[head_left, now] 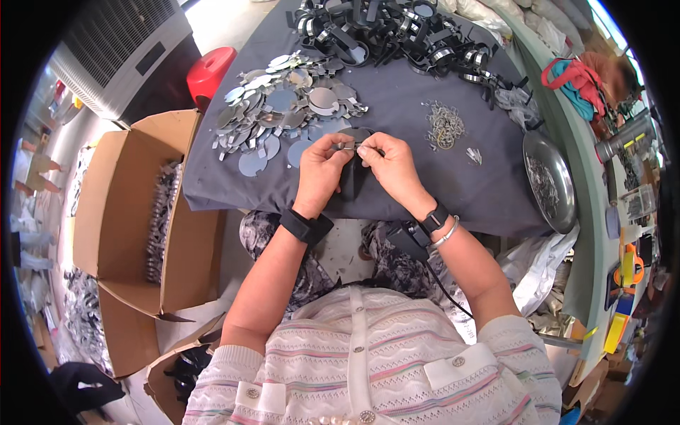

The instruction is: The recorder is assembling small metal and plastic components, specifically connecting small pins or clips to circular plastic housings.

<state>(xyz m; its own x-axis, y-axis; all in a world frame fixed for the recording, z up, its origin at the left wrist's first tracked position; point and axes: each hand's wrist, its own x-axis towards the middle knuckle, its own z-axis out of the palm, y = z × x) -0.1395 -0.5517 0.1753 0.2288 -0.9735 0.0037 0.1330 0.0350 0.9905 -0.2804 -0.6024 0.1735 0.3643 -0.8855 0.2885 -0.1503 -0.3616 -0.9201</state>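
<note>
My left hand [322, 168] and my right hand [394, 166] meet over the near part of the dark cloth. Both are closed, fingertips pinching a black part with a small metal piece [353, 183] between them. Its black body hangs below my fingers, which hide much of it. Beyond my left hand lies a heap of round metal discs with tabs [283, 99], shiny and grey. Right of my right hand is a small pile of thin wire pieces [445, 127], with a few metal slips [474, 155] nearer me.
Black-and-metal parts [397, 35] are heaped at the table's far side. A steel dish [564, 212] with small pieces stands at the right edge. Left of the table are an open cardboard box [117, 205] of metal parts, a red stool [210, 74] and a grey slatted machine [117, 49].
</note>
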